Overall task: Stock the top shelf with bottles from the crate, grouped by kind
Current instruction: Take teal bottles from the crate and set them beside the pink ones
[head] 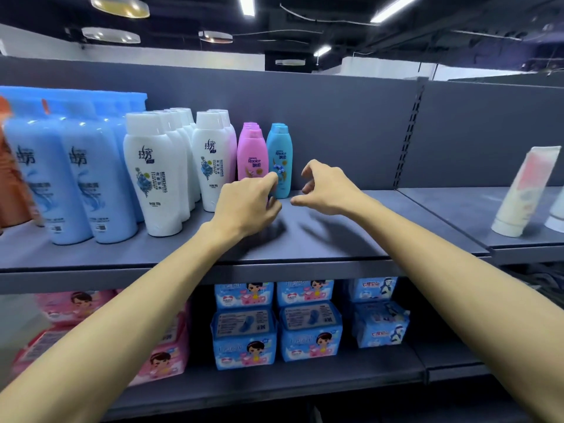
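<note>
Blue bottle (279, 160): upright, cap up.
Left hand (247, 203): curled at its foot, grip unclear.
Right hand (326, 187): loosely curled, empty.

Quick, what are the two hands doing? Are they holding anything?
Left hand: fingers curled at the base of the pink bottle; cannot tell if it grips.
Right hand: loosely curled, open, holding nothing.

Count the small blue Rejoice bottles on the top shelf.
2. The front blue bottle stands just right of the pink bottles; the second blue bottle stands directly behind it, only its cap edge showing. More may be hidden further back.
</note>
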Demonstrator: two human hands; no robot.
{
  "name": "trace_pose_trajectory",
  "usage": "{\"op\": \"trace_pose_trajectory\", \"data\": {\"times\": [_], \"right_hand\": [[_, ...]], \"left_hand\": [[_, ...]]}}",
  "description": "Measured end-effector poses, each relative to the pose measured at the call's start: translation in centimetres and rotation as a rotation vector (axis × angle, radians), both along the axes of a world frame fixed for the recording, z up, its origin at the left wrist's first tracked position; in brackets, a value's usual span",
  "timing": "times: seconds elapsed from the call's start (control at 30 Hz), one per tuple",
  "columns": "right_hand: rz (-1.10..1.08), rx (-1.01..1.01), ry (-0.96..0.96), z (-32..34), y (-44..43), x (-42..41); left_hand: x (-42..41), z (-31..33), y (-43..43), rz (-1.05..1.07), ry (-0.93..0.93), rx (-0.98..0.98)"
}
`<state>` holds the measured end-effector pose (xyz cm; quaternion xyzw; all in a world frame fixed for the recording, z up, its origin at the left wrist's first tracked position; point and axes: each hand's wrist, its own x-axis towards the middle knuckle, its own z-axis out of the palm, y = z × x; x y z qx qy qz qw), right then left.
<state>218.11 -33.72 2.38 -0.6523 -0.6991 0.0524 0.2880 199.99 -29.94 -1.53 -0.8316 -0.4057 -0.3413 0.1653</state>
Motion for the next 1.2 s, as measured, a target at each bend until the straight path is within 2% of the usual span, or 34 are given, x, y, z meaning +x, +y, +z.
{"op": "trace_pose_trajectory", "data": {"times": [0.3,0.5,0.63,0.87,1.03,1.2], "right_hand": [[0.044,0.035,-0.117,1.4,-4.3,-2.3],[0.086,0.041,-0.138,1.5,-6.4,-3.1],[0.125,0.058,-0.142,1.7,-7.9,-3.9],[0.232,0.072,-0.097,-1.1,-12.5,-4.5],[0.278,0.051,-0.020,-5.4,-14.6,-4.9],[0.312,-0.012,-0.038,-10.6,-15.6,-5.1]], "left_hand": [[-2.8,2.1,-4.5,-0.008,0.035,0.041],[-4.4,3.0,-6.6,-0.032,0.157,0.017],[-5.3,3.7,-8.4,-0.033,0.167,0.018],[-6.6,-0.1,-12.7,-0.101,0.231,-0.005],[-7.4,-3.6,-14.4,-0.103,0.228,-0.134],[-7.3,-8.8,-15.5,-0.079,0.229,-0.252]]}}
